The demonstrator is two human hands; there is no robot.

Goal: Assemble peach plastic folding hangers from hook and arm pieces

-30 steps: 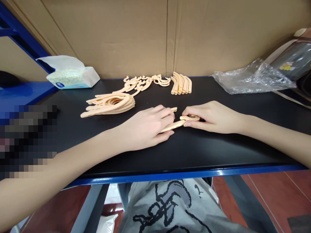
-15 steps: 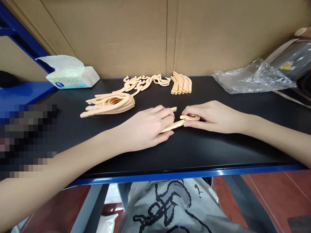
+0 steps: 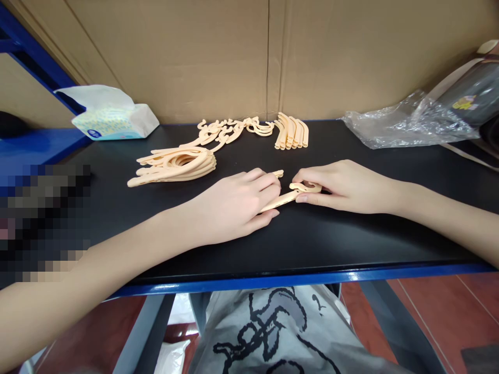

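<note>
Cream plastic clothes hanger arms (image 3: 284, 199) run out from under my left hand (image 3: 244, 203), whose fingers are curled over them and hide most of their length. A second tip shows above the knuckles. My right hand (image 3: 337, 186) pinches a curved cream hanger hook (image 3: 312, 188) between thumb and fingers. The hook's inner end touches the right end of the arm, or overlaps it; whether they are joined I cannot tell. Left of my left hand lies a stack of folded cream hangers (image 3: 191, 165).
Behind are a loose pile of hooks (image 3: 230, 130) and a row of straight-ended arms (image 3: 291, 132). A tissue pack (image 3: 117, 122) stands back left on the black tabletop (image 3: 234, 262). Clear plastic wrap (image 3: 405, 124) and a dark bag (image 3: 473, 98) sit back right. Cardboard (image 3: 175, 57) rises behind.
The view has shifted very slightly. Both hands keep the same grip on the hanger pieces, with no clear movement between them.
</note>
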